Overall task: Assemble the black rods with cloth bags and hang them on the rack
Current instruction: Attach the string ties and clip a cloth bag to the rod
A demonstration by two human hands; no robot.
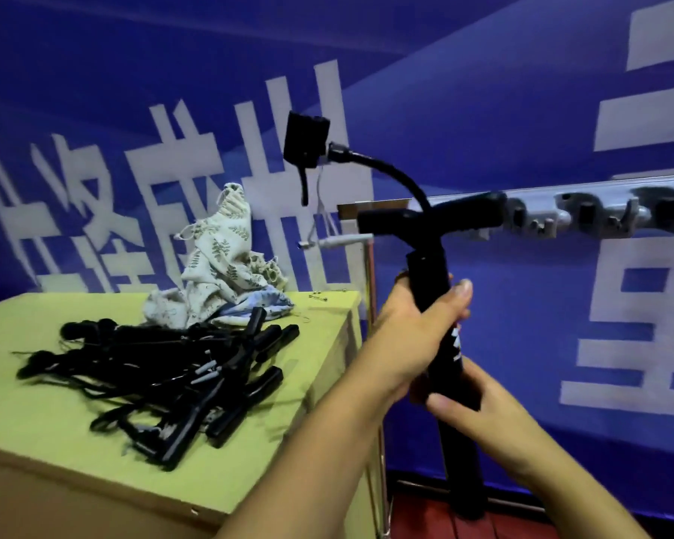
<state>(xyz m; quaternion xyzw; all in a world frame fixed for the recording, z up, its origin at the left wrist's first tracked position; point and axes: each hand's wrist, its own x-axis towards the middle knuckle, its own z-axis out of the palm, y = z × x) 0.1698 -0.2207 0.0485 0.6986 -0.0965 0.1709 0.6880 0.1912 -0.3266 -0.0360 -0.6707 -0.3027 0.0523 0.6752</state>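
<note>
Rod (436, 282): T-shaped, upright at 3 o'clock, before rack (584, 217). Left hand (417, 328) wraps upper shaft, right hand (467, 406) grips lower. Looks stiff, light, smooth; hold mid-shaft. More rods (180, 379) at 9 o'clock on table (36, 422); soft bags (226, 262) at 10 o'clock

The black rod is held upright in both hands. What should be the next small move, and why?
Probably carry the black rod toward the cloth bags on the table. Both the left hand and the right hand grip it, and it wears no bag yet.
</note>
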